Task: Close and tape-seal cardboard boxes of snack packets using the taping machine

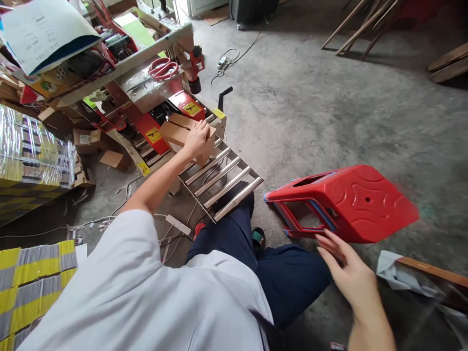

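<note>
A cardboard box [177, 130] sits at the machine end of a short roller conveyor [234, 197]. My left hand [198, 138] lies on the near end of the box, its fingers over the top flaps. Low on the right, my right hand [345, 265] is empty, fingers apart, beside the red plastic stool [373, 200], which lies tipped over on the floor. Red-handled scissors [163, 68] rest on top of the red and metal machine [149, 129], above the box.
Stacks of yellow and grey bundles [32, 287] stand at the left, one wrapped in film [32, 146]. A white power strip [178, 224] and cables lie on the floor by the conveyor. A black crank handle [221, 97] sticks up beside the machine. Wooden poles [365, 27] are at the back right.
</note>
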Tool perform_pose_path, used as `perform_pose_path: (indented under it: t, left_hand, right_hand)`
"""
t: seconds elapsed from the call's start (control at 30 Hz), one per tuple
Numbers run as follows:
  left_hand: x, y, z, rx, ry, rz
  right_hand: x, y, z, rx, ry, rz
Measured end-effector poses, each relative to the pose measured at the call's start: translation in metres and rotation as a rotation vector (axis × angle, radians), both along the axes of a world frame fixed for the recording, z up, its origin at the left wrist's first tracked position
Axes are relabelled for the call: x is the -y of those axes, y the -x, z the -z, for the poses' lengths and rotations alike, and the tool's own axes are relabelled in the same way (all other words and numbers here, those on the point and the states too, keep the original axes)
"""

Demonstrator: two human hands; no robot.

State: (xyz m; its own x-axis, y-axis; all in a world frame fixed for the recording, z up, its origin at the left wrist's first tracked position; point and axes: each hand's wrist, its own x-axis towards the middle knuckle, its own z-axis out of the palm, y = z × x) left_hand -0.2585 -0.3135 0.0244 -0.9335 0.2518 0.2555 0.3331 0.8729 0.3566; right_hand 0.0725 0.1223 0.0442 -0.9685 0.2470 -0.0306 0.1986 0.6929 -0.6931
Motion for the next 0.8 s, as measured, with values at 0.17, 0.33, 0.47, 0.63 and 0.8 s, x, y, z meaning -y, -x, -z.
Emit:
perform_pose_path:
  t: [0.17, 0.33, 0.47, 0.63, 0.8]
  left_hand:
    - [-0.018, -0.002, 0.002, -0.051, 0.031, 0.148]
    - [0.047, 0.032, -0.023, 0.054, 0.116, 0.245]
    - [0.053, 0.028, -0.033, -0.031, 0.103, 0.021]
    - [-0.048, -0.091, 0.042, -0.044, 0.045, 0.205]
    - [-0.102, -0.179, 0.117, 0.133, 0.001, 0.258]
  right_hand:
    - [-0.042, -0.079, -0.025, -0.005, 0.057, 0.439]
    - [-0.051, -0.112, -0.029, -0.010, 0.106, 0.537]
    - [-0.068, -0.138, -0.017, -0.029, 0.050, 0.586]
    - [-0.071, -0.162, -0.016, -0.074, -0.064, 0.550]
    - [-0.069, -0.146, -0.037, 0.015, -0.246, 0.439]
